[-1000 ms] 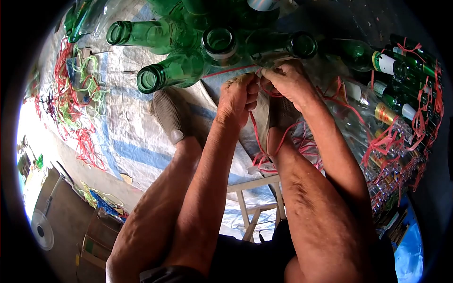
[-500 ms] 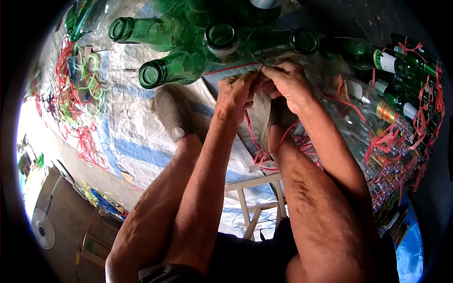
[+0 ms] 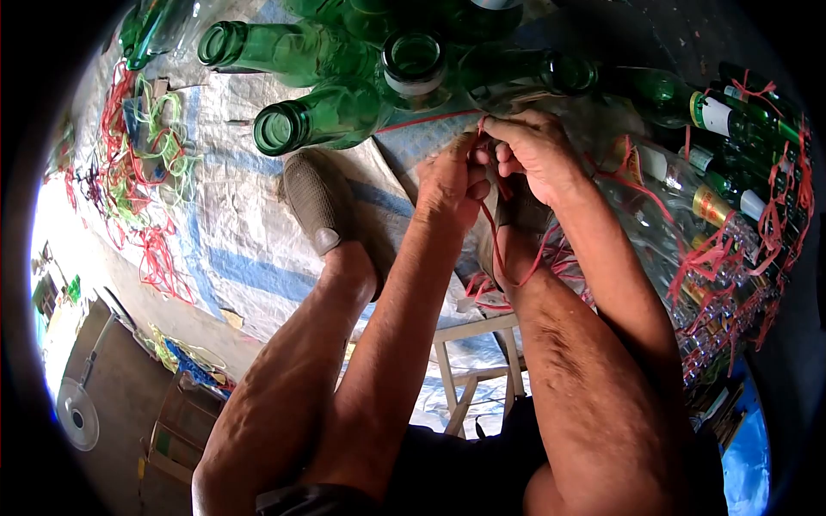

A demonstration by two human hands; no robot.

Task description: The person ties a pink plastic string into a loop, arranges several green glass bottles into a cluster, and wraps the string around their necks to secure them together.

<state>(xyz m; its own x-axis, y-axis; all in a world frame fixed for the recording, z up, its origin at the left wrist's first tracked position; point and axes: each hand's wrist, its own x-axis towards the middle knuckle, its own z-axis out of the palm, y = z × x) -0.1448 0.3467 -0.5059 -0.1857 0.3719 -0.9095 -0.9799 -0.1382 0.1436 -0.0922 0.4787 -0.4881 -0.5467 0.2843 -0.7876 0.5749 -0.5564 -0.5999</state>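
Note:
A red plastic string (image 3: 430, 119) runs along the near side of a cluster of green glass bottles (image 3: 340, 112), whose open necks lean various ways toward me. Just in front of the bottles, my left hand (image 3: 452, 179) has its fingers closed on the string. Close on its right, my right hand (image 3: 535, 153) pinches the same string between thumb and fingers, near where the string bends. A loose length hangs below my hands, looping down by my right foot. Whether there is a knot between the fingers is too small to make out.
More bottles tied with red string (image 3: 710, 206) lie stacked on the right. Tangled red and green strings (image 3: 155, 146) are on the left of the white and blue woven sheet (image 3: 249, 267). A small wooden stool (image 3: 447, 378) stands between my legs; a fan (image 3: 79, 419) is at lower left.
Both hands have shifted slightly right, the left one more, and now sit a little apart at the fingertips. The middle and right bottles of the cluster appear slightly further right.

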